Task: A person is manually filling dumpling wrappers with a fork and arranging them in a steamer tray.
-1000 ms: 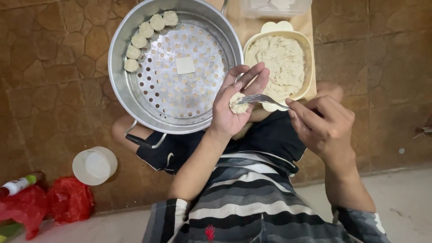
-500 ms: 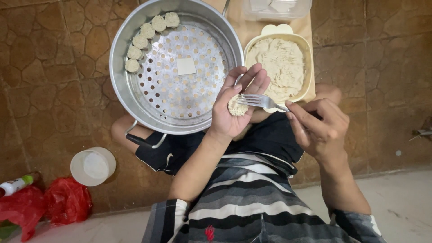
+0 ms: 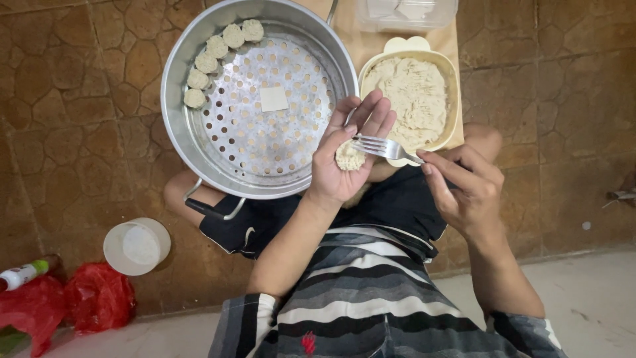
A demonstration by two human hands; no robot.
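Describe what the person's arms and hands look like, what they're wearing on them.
Both hands are bare: the left hand and right hand carry no gloves, and no rings or watch show. Forearms are uncovered. Striped sleeves in grey, black and white are pushed up near the elbows, matching the striped shirt.

one head-worn camera looks straight down, close above the lap and floor (image 3: 79,99).
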